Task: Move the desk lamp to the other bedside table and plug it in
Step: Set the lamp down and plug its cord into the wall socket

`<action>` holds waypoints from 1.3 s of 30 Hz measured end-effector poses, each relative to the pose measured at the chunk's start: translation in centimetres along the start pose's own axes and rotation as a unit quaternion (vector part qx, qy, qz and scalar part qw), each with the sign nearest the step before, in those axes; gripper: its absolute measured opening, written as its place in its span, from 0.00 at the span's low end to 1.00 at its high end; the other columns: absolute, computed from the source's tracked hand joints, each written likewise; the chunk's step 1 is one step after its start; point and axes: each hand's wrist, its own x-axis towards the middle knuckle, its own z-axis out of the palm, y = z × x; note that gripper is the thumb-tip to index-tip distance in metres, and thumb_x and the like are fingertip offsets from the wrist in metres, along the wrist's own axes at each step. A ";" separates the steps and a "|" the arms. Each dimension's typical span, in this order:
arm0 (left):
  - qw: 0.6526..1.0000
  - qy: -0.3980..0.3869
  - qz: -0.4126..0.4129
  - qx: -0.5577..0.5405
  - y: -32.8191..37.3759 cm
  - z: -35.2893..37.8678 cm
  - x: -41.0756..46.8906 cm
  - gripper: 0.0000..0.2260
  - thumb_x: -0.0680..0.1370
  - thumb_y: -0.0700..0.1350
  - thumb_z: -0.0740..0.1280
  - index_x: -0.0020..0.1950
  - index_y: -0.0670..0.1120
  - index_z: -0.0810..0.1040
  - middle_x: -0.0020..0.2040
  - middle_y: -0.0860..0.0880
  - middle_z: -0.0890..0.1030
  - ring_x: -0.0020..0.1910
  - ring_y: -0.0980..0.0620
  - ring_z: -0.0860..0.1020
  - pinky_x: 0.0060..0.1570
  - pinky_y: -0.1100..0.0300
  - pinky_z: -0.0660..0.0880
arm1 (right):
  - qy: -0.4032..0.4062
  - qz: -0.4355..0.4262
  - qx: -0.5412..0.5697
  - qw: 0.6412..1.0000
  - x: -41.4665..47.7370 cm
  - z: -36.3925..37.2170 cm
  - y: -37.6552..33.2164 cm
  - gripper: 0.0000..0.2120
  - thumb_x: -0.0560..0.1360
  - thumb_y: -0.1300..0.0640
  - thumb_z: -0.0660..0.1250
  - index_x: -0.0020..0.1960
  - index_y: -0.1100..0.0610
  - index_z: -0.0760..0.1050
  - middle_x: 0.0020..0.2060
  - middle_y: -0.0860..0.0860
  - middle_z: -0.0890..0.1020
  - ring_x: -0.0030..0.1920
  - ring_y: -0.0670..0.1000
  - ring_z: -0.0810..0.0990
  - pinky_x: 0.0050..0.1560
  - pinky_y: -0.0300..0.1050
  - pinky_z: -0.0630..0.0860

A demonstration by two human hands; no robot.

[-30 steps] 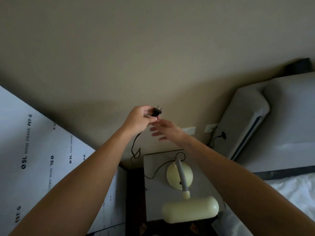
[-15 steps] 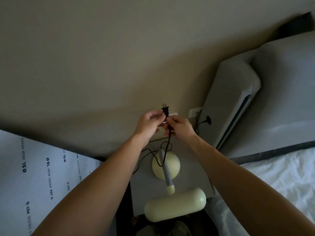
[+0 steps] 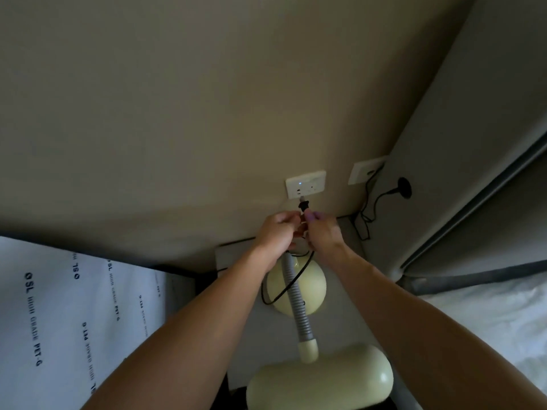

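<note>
Up at the wall, the small black plug (image 3: 304,205) is pinched between both hands, its prongs pointing at the white rectangular socket plate (image 3: 305,184) and seemingly just touching its lower edge (dim light blurs the contact). The left hand (image 3: 275,232) and right hand (image 3: 322,232) are closed around the thin black cord (image 3: 288,287) just below the plug. Below them, the desk lamp (image 3: 299,294) stands on the pale bedside table (image 3: 233,255): a glossy cream round base, ribbed grey flexible neck, and smooth capsule-shaped head. A padded grey headboard (image 3: 461,161) rises to the right.
</note>
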 end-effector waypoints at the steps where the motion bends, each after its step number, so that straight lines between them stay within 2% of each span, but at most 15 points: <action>1: 1.000 0.000 0.001 0.000 -0.3 0.0 0.3 0.11 0.82 0.45 0.61 0.63 0.50 0.77 0.53 0.50 0.84 0.50 0.53 0.82 0.56 0.48 0.77 | 0.005 0.001 0.005 1.000 0.5 0.1 0.0 0.15 0.83 0.51 0.59 0.43 0.58 0.77 0.29 0.51 0.76 0.27 0.49 0.70 0.27 0.41 0.63; 4: 0.999 0.011 0.032 0.001 -1.4 0.1 1.4 0.12 0.81 0.44 0.62 0.64 0.54 0.76 0.52 0.54 0.83 0.52 0.54 0.82 0.57 0.49 0.78 | 0.023 -0.007 0.011 1.000 2.0 0.5 0.3 0.15 0.82 0.51 0.60 0.43 0.56 0.79 0.25 0.46 0.77 0.26 0.47 0.72 0.27 0.40 0.65; 7: 0.997 0.049 0.055 -0.011 -1.7 0.3 2.4 0.12 0.80 0.44 0.63 0.63 0.50 0.78 0.54 0.53 0.83 0.57 0.54 0.80 0.62 0.49 0.75 | 0.024 -0.030 0.025 0.999 2.6 0.9 0.7 0.14 0.81 0.52 0.61 0.42 0.55 0.80 0.25 0.46 0.76 0.26 0.46 0.71 0.28 0.41 0.64; 10: 0.996 0.077 0.034 -0.030 -1.3 0.9 3.4 0.06 0.80 0.45 0.64 0.50 0.50 0.82 0.53 0.49 0.84 0.57 0.48 0.80 0.61 0.47 0.76 | 0.028 -0.049 0.032 0.998 2.7 1.1 1.3 0.14 0.81 0.52 0.62 0.37 0.52 0.77 0.23 0.45 0.75 0.23 0.46 0.69 0.25 0.40 0.63; 12: 0.996 0.070 0.007 -0.053 -1.1 1.3 4.1 0.08 0.80 0.47 0.64 0.44 0.50 0.80 0.50 0.47 0.84 0.54 0.46 0.81 0.58 0.46 0.77 | 0.029 -0.057 0.034 0.997 2.7 1.2 1.6 0.14 0.81 0.52 0.63 0.37 0.51 0.77 0.20 0.44 0.75 0.20 0.42 0.70 0.22 0.37 0.64; 14: 0.995 0.039 -0.012 -0.096 -0.8 1.6 4.6 0.08 0.81 0.46 0.63 0.46 0.48 0.80 0.50 0.44 0.84 0.48 0.46 0.82 0.52 0.50 0.79 | 0.033 -0.065 0.042 0.996 2.7 1.2 1.7 0.13 0.80 0.53 0.63 0.40 0.53 0.80 0.24 0.45 0.80 0.23 0.41 0.75 0.23 0.38 0.68; 15: 0.993 0.027 -0.014 -0.111 -0.7 1.8 4.8 0.08 0.81 0.46 0.63 0.47 0.46 0.80 0.48 0.44 0.84 0.43 0.47 0.82 0.45 0.53 0.80 | 0.033 -0.070 0.047 0.996 2.8 1.2 1.8 0.12 0.80 0.53 0.63 0.42 0.54 0.81 0.29 0.48 0.83 0.27 0.45 0.80 0.26 0.41 0.72; 17: 0.991 0.018 -0.020 -0.134 -0.5 2.0 4.9 0.08 0.81 0.45 0.63 0.47 0.45 0.80 0.43 0.46 0.84 0.36 0.49 0.80 0.35 0.60 0.77 | 0.030 -0.077 0.050 0.995 3.0 1.3 2.0 0.11 0.80 0.54 0.62 0.44 0.54 0.82 0.37 0.55 0.86 0.38 0.55 0.85 0.37 0.54 0.82; 18: 0.989 0.015 -0.025 -0.145 -0.5 2.0 4.9 0.08 0.81 0.44 0.63 0.48 0.45 0.80 0.42 0.47 0.83 0.36 0.49 0.80 0.34 0.60 0.76 | 0.028 -0.079 0.051 0.995 3.0 1.3 2.0 0.11 0.80 0.55 0.62 0.45 0.54 0.82 0.39 0.57 0.86 0.41 0.58 0.86 0.43 0.60 0.83; 20: 0.987 0.003 -0.037 -0.159 -0.5 2.1 5.1 0.08 0.81 0.44 0.63 0.47 0.45 0.80 0.42 0.47 0.83 0.39 0.47 0.80 0.37 0.58 0.76 | 0.025 -0.079 0.058 0.995 2.9 1.4 2.1 0.11 0.80 0.55 0.61 0.46 0.54 0.82 0.39 0.57 0.86 0.42 0.59 0.86 0.46 0.64 0.83; 23: 0.983 0.005 -0.059 -0.174 -0.4 2.2 5.4 0.09 0.80 0.45 0.64 0.43 0.46 0.80 0.43 0.45 0.82 0.42 0.45 0.80 0.42 0.54 0.75 | 0.020 -0.078 0.060 0.995 2.7 1.6 2.0 0.12 0.80 0.55 0.61 0.45 0.55 0.82 0.40 0.58 0.86 0.42 0.60 0.86 0.46 0.65 0.83; 29: 0.977 -0.012 -0.062 -0.204 -0.8 1.4 5.7 0.07 0.78 0.45 0.66 0.47 0.44 0.82 0.48 0.45 0.83 0.41 0.44 0.82 0.36 0.56 0.76 | 0.033 -0.114 0.028 0.993 2.5 1.2 1.8 0.11 0.81 0.56 0.63 0.44 0.57 0.82 0.40 0.58 0.86 0.43 0.58 0.86 0.46 0.62 0.83; 34: 0.981 -0.011 -0.058 -0.187 -0.5 1.7 5.9 0.08 0.79 0.44 0.66 0.44 0.44 0.82 0.46 0.45 0.84 0.39 0.44 0.82 0.33 0.57 0.77 | 0.043 -0.063 0.043 0.996 2.8 1.5 1.9 0.11 0.81 0.55 0.62 0.48 0.55 0.83 0.41 0.59 0.86 0.43 0.59 0.86 0.50 0.62 0.82; 36: 0.983 -0.010 -0.054 -0.177 -0.5 1.8 6.0 0.08 0.79 0.44 0.65 0.44 0.44 0.82 0.45 0.45 0.84 0.38 0.45 0.82 0.30 0.58 0.76 | 0.043 -0.050 0.039 0.997 2.8 1.5 1.8 0.11 0.80 0.54 0.62 0.48 0.54 0.83 0.40 0.58 0.87 0.41 0.57 0.86 0.49 0.60 0.83; 39: 0.982 -0.006 -0.050 -0.181 -0.7 1.9 5.9 0.09 0.81 0.44 0.64 0.46 0.44 0.82 0.44 0.45 0.84 0.39 0.44 0.82 0.32 0.56 0.78 | 0.030 -0.039 0.035 0.998 2.8 1.2 1.5 0.11 0.80 0.53 0.63 0.46 0.53 0.82 0.38 0.56 0.87 0.37 0.55 0.87 0.48 0.59 0.84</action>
